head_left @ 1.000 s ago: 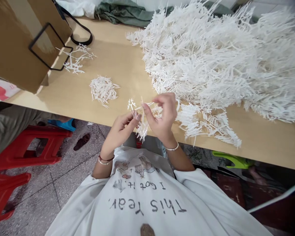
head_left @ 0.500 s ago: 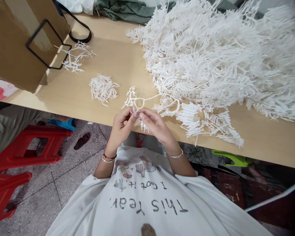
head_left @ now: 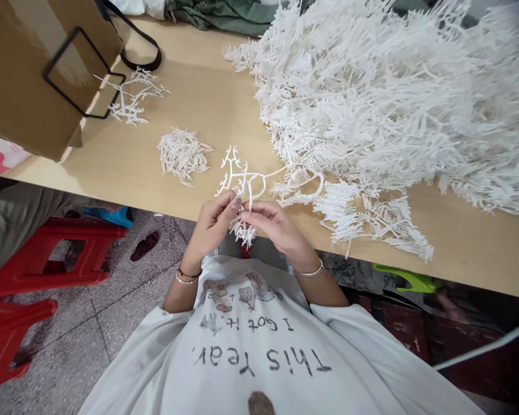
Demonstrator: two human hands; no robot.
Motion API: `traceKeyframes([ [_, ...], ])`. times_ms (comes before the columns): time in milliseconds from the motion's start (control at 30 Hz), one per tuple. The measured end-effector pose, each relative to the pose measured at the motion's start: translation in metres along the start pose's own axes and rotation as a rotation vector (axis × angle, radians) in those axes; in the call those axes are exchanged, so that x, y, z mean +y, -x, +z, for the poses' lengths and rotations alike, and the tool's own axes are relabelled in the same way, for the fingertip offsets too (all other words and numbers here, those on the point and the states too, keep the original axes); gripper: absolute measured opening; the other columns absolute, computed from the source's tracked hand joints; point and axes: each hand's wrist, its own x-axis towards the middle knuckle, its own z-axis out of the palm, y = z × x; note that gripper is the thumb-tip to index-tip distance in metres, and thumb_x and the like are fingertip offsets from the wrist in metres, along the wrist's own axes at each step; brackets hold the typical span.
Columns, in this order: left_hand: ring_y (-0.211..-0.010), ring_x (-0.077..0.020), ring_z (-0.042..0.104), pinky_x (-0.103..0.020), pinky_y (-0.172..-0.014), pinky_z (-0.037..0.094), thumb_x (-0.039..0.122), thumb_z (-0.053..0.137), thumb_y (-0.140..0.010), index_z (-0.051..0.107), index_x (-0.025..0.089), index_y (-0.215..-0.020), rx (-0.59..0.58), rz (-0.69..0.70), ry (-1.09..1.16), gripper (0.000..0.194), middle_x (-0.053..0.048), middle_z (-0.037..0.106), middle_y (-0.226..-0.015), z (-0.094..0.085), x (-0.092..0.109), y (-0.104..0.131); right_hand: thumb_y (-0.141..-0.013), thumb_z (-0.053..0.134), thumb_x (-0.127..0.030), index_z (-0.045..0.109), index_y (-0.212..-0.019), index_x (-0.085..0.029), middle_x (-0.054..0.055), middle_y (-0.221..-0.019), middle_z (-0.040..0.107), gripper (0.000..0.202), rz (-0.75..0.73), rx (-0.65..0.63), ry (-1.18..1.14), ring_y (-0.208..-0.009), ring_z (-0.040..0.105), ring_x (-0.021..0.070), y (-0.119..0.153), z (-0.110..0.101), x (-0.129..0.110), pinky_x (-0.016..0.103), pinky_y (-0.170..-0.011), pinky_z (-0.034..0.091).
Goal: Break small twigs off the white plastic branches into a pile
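right hand, since a second ago, has come down and in beside the left hand. both pinch a white branched piece at the fingertips, a tuft of prongs hanging just below the grip. thin stems could snap if squeezed hard; tugging could snag the white heap beyond, right of the grip; slack fingers could drop bits floorward.

Red stools stand on the floor near what looks like a dark slipper.
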Motion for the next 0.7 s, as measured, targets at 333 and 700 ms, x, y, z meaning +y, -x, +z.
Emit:
traceKeyframes([
  [333, -0.05, -0.0073, 0.026, -0.022, -0.047, 0.027, 0.042, 0.059, -0.081, 0.038, 0.018, -0.057, 0.118, -0.08, 0.299, 0.039, 0.003, 0.028, -0.057, 0.008, -0.014, -0.001, -0.087, 0.053, -0.03, 0.053, -0.065, -0.017, -0.004, -0.058, 0.046, 0.025, -0.208, -0.055, 0.204, -0.053, 0.039, 0.0073, -0.002, 0.003, -0.009, 0.022, -0.052, 0.032],
  [700, -0.044, -0.0076, 0.017, -0.025, -0.042, 0.019, 0.047, 0.046, -0.086, 0.025, 0.02, -0.059, 0.229, -0.083, 0.326, 0.043, 0.005, 0.02, -0.054, 0.004, 0.009, -0.012, -0.092, 0.045, -0.026, 0.046, -0.064, -0.018, -0.004, -0.058, 0.04, 0.029, -0.364, 0.041, 0.179, -0.051, 0.038, 0.0062, 0.005, 0.004, 0.003, 0.022, -0.049, 0.03],
])
